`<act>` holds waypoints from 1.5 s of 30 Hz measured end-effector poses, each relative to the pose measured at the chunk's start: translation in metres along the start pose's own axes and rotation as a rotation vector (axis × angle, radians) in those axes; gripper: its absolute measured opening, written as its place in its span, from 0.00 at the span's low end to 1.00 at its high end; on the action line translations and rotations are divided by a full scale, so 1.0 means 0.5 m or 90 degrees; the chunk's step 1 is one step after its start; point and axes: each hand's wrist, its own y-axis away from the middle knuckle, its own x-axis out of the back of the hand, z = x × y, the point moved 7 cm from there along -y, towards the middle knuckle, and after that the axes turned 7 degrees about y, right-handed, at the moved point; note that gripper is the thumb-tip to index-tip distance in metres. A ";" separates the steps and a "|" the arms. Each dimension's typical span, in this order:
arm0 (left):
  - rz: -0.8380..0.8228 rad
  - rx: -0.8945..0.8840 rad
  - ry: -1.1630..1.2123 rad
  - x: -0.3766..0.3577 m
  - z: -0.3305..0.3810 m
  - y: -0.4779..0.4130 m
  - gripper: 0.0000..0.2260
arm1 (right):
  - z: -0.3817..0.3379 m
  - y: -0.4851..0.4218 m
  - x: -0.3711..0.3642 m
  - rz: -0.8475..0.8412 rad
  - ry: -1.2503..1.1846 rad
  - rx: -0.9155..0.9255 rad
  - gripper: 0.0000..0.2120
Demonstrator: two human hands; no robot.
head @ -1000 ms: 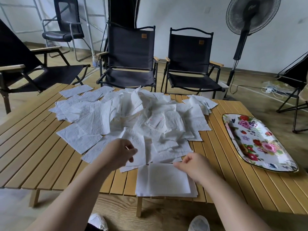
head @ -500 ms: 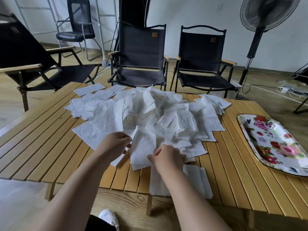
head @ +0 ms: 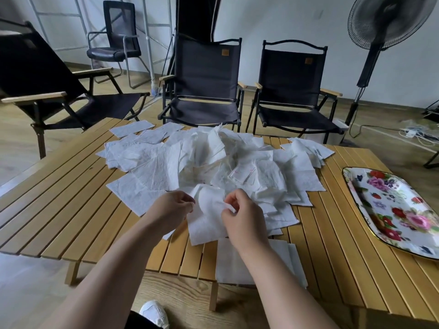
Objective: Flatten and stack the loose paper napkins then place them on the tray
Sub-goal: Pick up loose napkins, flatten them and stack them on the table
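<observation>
Napkins [head: 213, 162] lie heaped across the slatted table [head: 71, 210], the oblong floral tray [head: 389, 205] at right, long axis near-to-far. A flattened stack [head: 232, 264] sits at the near edge; above it left hand [head: 171, 210] and right hand [head: 242, 217] pinch one crumpled napkin [head: 206, 217], fingers curled.

Slatted wood table [head: 71, 210], low. Behind it blk camp chair [head: 204, 74] w/ twin [head: 289, 77] beside it, wood armrests. Recliner [head: 35, 74] at L, office chair [head: 116, 29] by wall. Pedestal fan [head: 389, 20] far R — cables [head: 418, 134] on floor nr it. White shoe [head: 154, 313] at bottom edge.
</observation>
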 end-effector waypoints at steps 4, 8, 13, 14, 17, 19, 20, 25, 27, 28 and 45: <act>-0.002 -0.013 -0.013 -0.008 -0.006 -0.013 0.05 | -0.001 0.001 0.029 0.022 -0.046 0.075 0.06; -0.022 -0.015 0.046 -0.019 0.003 -0.010 0.21 | -0.010 0.002 0.063 0.037 -0.080 0.137 0.06; -0.114 -0.039 0.160 -0.046 0.020 0.003 0.34 | -0.001 0.011 0.111 0.025 -0.175 0.139 0.05; -0.128 -0.045 0.176 -0.050 0.023 0.004 0.34 | 0.004 0.013 0.120 0.014 -0.207 0.124 0.05; -0.161 -0.055 0.197 -0.059 0.033 0.007 0.28 | 0.022 0.022 0.147 0.003 -0.302 0.081 0.04; -0.192 -0.058 0.217 -0.067 0.039 0.013 0.21 | 0.040 0.026 0.164 0.008 -0.326 0.049 0.05; -0.210 -0.061 0.242 -0.073 0.043 0.017 0.17 | 0.051 0.028 0.170 0.007 -0.335 0.032 0.06; -0.237 -0.051 0.331 -0.095 0.058 0.031 0.14 | 0.114 0.037 0.192 -0.013 -0.329 -0.077 0.04; -0.258 -0.036 0.295 -0.106 0.053 0.036 0.14 | 0.142 0.042 0.195 -0.041 -0.284 -0.133 0.03; -0.275 -0.025 0.260 -0.114 0.046 0.038 0.12 | 0.157 0.047 0.194 -0.072 -0.260 -0.161 0.04; -0.018 -0.003 -0.041 -0.035 0.004 -0.005 0.04 | 0.136 0.040 0.114 -0.095 0.198 -0.126 0.10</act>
